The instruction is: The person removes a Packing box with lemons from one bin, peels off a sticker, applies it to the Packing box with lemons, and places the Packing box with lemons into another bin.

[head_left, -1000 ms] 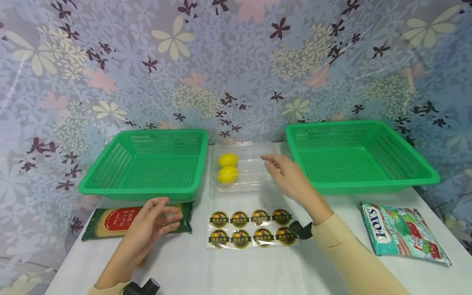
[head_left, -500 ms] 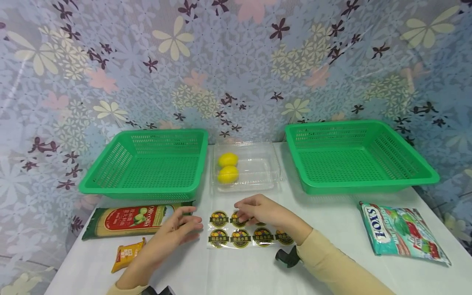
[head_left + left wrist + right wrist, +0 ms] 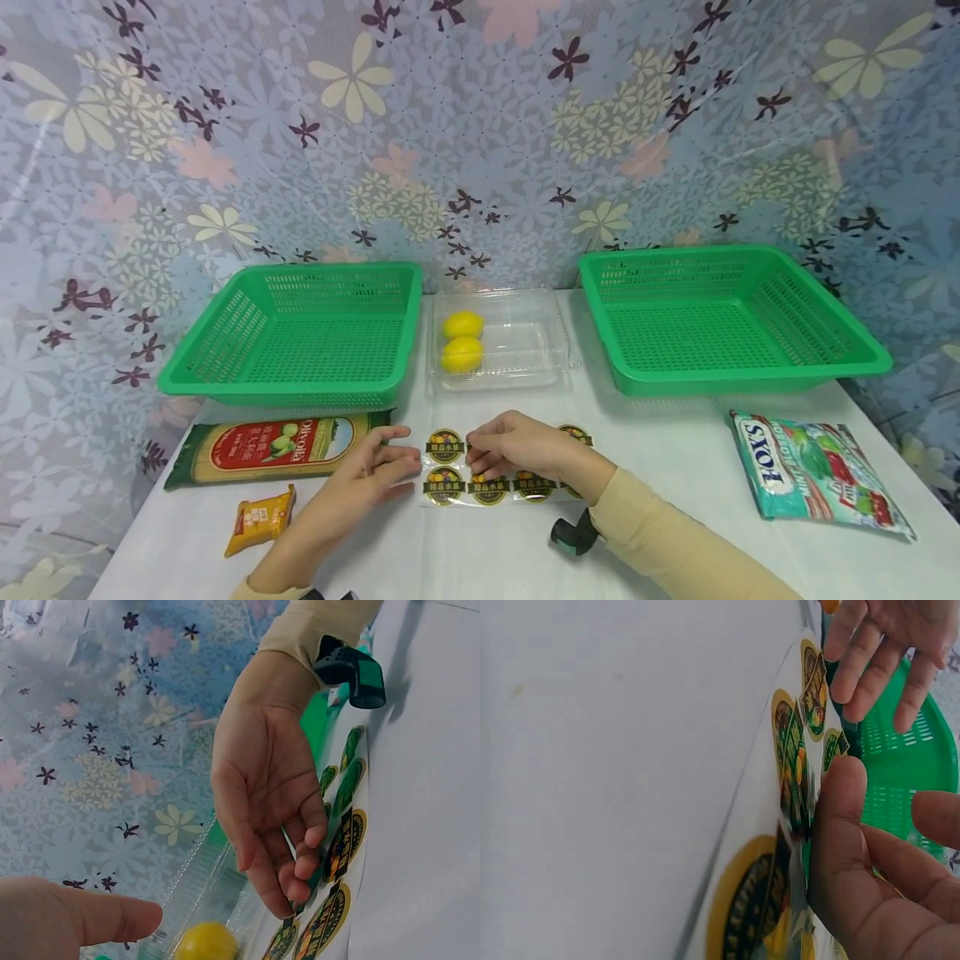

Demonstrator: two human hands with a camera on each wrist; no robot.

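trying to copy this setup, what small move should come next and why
Probably the left hand should press down the near-side edge of the sticker sheet: it lies relaxed just beside the sheet, while the right hand is low over the stickers. Steadying the sheet would likely help lift one.

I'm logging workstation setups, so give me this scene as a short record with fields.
surface: white
left hand: relaxed, at the sticker sheet's left edge; contact unclear
right hand: above the sticker sheet; contact unclear
baskets: green, left and right
clear container: between the baskets, holding two lemons
left packets: Olivoila packet, small orange packet
far right: FOX'S bag
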